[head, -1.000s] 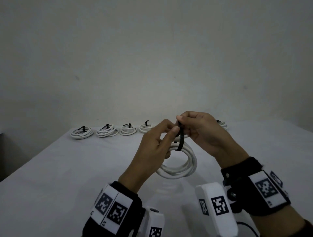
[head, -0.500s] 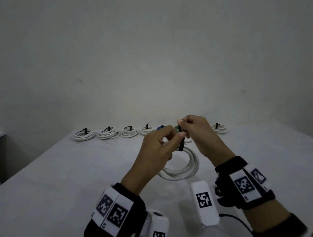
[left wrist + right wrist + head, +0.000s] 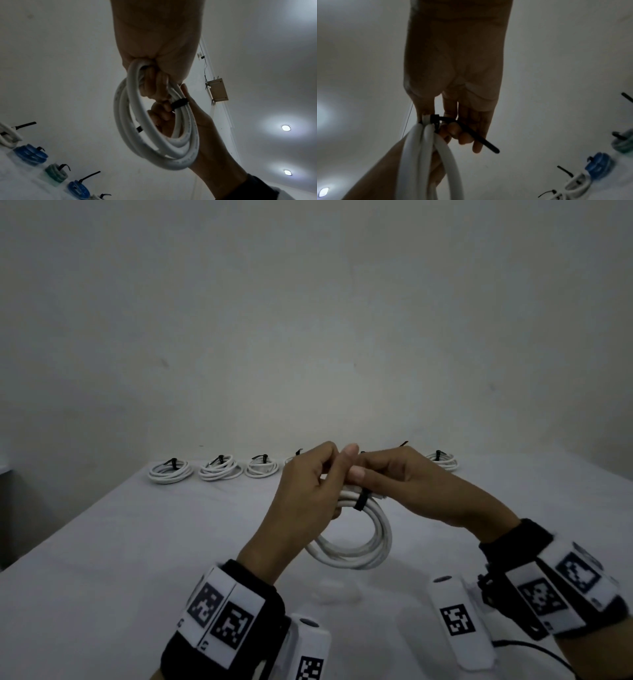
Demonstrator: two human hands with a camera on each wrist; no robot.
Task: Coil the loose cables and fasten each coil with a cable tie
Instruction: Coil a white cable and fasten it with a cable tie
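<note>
1. A white cable coil (image 3: pixel 356 539) is held in the air above the table (image 3: pixel 102 577), between the two hands, with its loops hanging downward.
2. A black cable tie (image 3: pixel 360 500) is wrapped around the upper part of the coil; its free tail (image 3: pixel 477 136) is seen in the right wrist view to run out across the fingers of the right hand.
3. The left hand (image 3: pixel 308 491) is closed around the top of the coil, its fingers (image 3: pixel 154 83) curled through the loops and gripping them.
4. The right hand (image 3: pixel 407 481) is placed just beside the left hand at the tie; the tail is pinched by its curled fingers (image 3: pixel 464 136).
5. Finished white coils (image 3: pixel 170 470), each bound with a black tie, are laid in a row along the far edge of the table, near the wall (image 3: pixel 308 320).
6. Blue coils (image 3: pixel 30 154) and a green coil (image 3: pixel 55 174), also tied, are shown in the same row in the left wrist view.
7. Bands with black-and-white markers (image 3: pixel 219 611) are worn on both wrists.
</note>
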